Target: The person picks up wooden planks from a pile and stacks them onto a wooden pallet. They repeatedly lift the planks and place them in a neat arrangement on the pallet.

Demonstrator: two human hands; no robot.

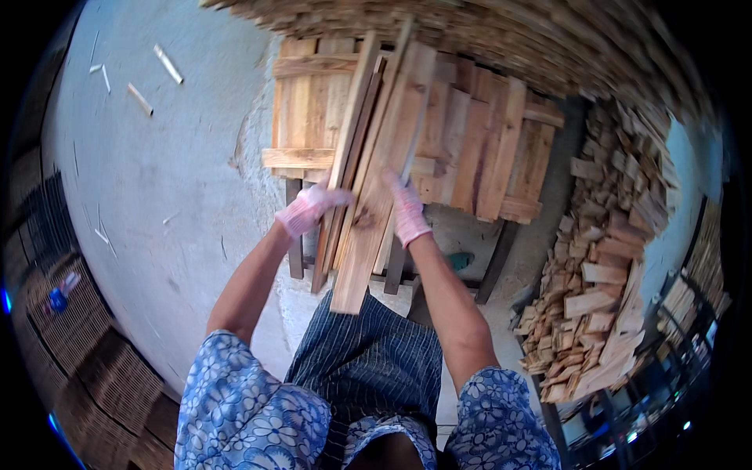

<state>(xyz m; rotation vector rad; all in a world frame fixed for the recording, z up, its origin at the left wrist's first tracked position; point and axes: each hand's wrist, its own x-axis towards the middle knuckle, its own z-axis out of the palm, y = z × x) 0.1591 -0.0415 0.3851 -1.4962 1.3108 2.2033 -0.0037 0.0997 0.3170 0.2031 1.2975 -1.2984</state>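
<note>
Floral sleeves (pixel 251 415); concrete floor (pixel 157 172); plank heap (pixel 603 258).

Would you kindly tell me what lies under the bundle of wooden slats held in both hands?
Under the bundle of wooden slats sits a wooden pallet on dark legs. The left hand and right hand grip the bundle. The pallet's middle boards are covered.
</note>
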